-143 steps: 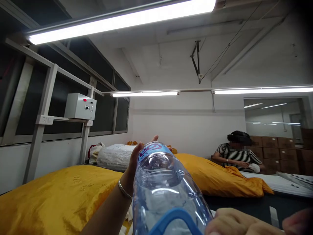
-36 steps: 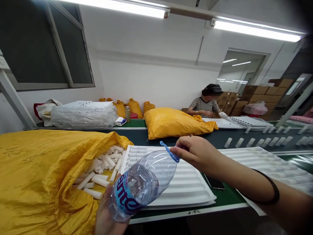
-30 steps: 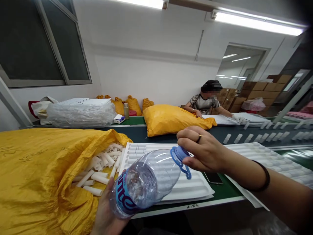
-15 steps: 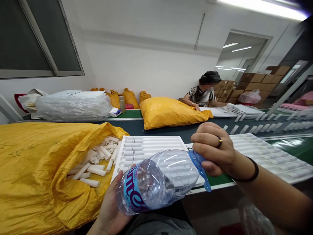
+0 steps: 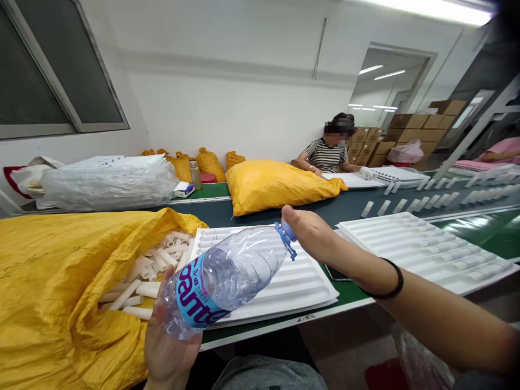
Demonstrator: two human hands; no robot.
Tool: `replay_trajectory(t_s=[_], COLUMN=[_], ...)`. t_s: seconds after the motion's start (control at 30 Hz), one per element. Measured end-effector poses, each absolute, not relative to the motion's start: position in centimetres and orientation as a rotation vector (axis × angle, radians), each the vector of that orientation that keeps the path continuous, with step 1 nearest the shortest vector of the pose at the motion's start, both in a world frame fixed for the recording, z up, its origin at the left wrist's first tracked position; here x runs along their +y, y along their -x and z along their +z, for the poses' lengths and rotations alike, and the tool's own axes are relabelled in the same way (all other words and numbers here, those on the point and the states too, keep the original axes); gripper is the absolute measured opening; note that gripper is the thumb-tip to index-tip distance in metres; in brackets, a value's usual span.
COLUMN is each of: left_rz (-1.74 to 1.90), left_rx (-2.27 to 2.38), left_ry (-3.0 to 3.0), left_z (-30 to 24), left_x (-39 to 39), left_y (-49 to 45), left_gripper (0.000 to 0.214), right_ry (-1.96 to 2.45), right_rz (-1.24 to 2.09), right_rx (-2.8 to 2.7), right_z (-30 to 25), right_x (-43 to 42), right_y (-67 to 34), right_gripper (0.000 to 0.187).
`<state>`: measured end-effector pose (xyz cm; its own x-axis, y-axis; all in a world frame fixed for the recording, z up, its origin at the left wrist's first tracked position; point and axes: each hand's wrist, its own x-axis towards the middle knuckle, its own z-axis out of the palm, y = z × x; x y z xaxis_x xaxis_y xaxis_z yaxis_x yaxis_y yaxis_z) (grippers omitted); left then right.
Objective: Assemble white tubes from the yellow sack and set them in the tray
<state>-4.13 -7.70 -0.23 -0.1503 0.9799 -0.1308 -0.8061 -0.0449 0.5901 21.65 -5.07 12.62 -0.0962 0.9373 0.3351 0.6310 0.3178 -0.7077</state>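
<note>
A clear plastic water bottle (image 5: 239, 265) with a blue and purple label lies tilted across my view, its neck up to the right. My left hand (image 5: 170, 346) supports it around the base. At the neck, my right hand (image 5: 311, 230) grips the blue bottle cap (image 5: 288, 232); most of its fingers are hidden behind the hand. A blue carry handle hangs from the neck just below the cap. Under the bottle lies a white grooved tray (image 5: 300, 287). To the left, an opened yellow sack (image 5: 73, 271) shows many white plastic tubes (image 5: 162, 257).
Another white grooved tray (image 5: 410, 238) holding tubes lies to the right, near a phone (image 5: 337, 273). A full yellow sack (image 5: 276, 187) sits across the dark conveyor belt (image 5: 199, 211). Several tubes stand along the belt. A co-worker (image 5: 327, 154) in a striped shirt sits at the far side.
The bottle has moved left, and both hands have moved left with it. My right hand has rotated, so its back and thumb now show at the cap. The view has shifted slightly right.
</note>
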Motion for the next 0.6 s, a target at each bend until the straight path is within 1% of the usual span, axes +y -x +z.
replay_trajectory(t_s=[0.17,0.27,0.37,0.47,0.57,0.6], left_rz=[1.515,1.432,1.351,1.294,1.177,1.109], left_rx=[0.630,0.568,0.534,0.524,0.516,0.528], left_ry=[-0.380,-0.369,-0.375,-0.403,-0.408,-0.404], left_z=[-1.9,-2.6,-2.5,-2.0,-2.3,-2.5], left_x=[-7.5,-7.7,-8.1,-8.6,-9.0,-9.0], left_y=[3.8,3.8,3.7,2.9,1.3,0.7], left_gripper=[0.047,0.050,0.051,0.056,0.064,0.068], right_ry=[1.290,1.265,1.147,1.019,1.022,1.076], right_rz=[1.057,1.259,1.419,1.430,1.265,1.136], right_rx=[-1.404,-1.205,-1.105,-0.936,-0.907,-0.975], right_z=[10.7,9.7,10.0,11.9,14.3,14.7], right_x=[-6.9,-8.3,-9.1,-10.0,-12.8,-14.4], right_y=[-22.7,-23.5,-24.0,-24.5,-25.8,-26.5], right_gripper=[0.053,0.049,0.044,0.041,0.038,0.035])
